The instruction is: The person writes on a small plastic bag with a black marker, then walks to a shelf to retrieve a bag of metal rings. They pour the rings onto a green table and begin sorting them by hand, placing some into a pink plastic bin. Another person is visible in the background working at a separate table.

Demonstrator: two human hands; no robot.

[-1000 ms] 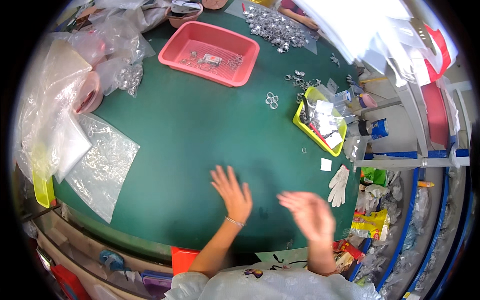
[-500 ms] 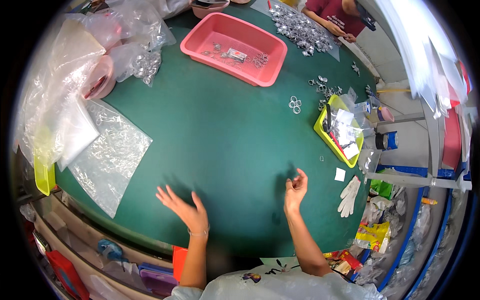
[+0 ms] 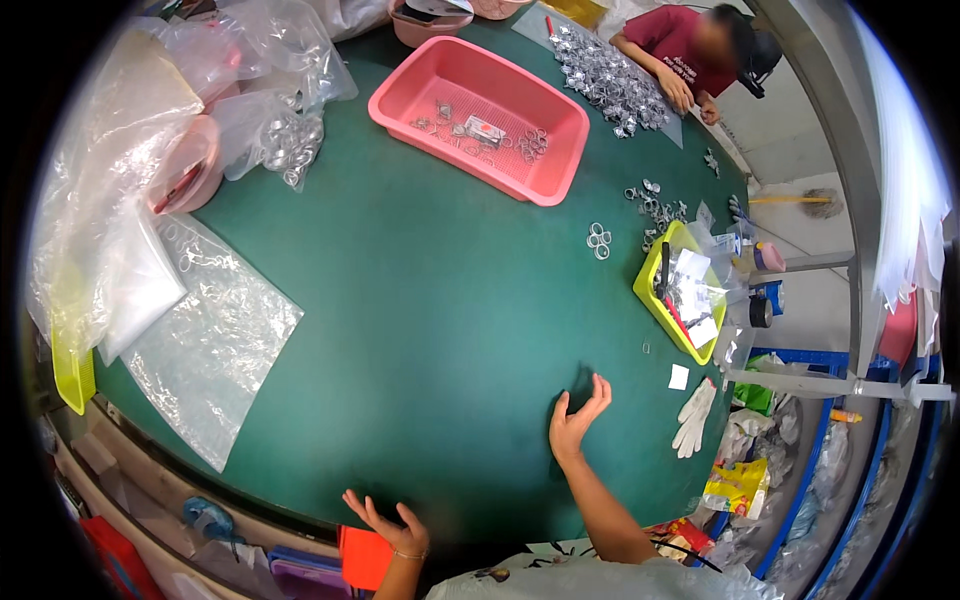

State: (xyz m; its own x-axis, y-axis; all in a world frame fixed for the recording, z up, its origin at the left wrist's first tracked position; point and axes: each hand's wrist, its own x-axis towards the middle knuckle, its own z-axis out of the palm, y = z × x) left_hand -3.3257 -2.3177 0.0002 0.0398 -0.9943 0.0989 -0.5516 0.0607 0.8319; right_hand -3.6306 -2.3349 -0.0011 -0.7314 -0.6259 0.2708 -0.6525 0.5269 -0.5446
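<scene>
My left hand hovers at the near edge of the green table, palm turned up and fingers spread, with nothing in it. Farther right, my right hand is raised over the table, thumb apart from the curved fingers, also holding nothing. A white glove lies to the right of that hand, with a small white paper square just beyond it. Left of centre a clear plastic bag lies flat, apart from my left hand. An orange-red object shows below the table edge beside my left wrist.
A pink basin with metal rings stands at the far middle. A yellow-green basket holds papers and small items at right. Loose rings lie nearby. Across the table, a person sits by a pile of metal parts.
My left hand has drawn back toward me and to the right, to the table edge. My right hand has moved slightly nearer and left, its fingers opening. The whole view has shifted somewhat.
</scene>
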